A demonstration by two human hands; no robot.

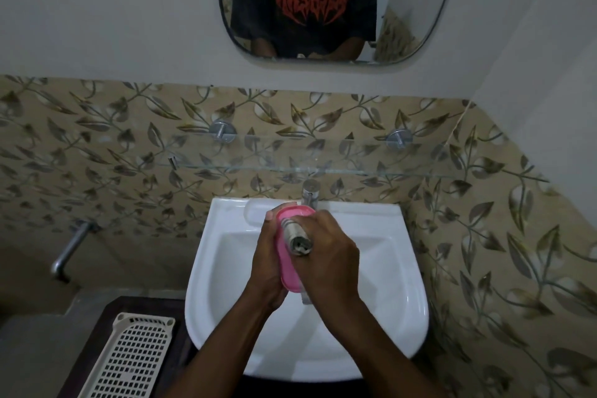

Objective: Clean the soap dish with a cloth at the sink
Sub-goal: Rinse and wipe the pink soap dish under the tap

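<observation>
A pink oval soap dish (285, 257) is held on edge over the white sink (392, 271). My left hand (265, 268) grips the dish from the left, thumb along its upper rim. Pressed against the dish's right side, my right hand (329, 265) is closed, and a small grey end of cloth (306, 297) hangs below it. The rest of the cloth is hidden between the hand and the dish. The chrome tap (299, 236) reaches out over both hands, and its spout covers part of the dish.
A glass shelf (323, 168) on two metal brackets runs along the leaf-patterned tiles above the sink. A cream perforated basket (129, 362) lies on a dark counter at the lower left. A chrome wall tap (69, 249) juts out at the left. A mirror (323, 3) hangs above.
</observation>
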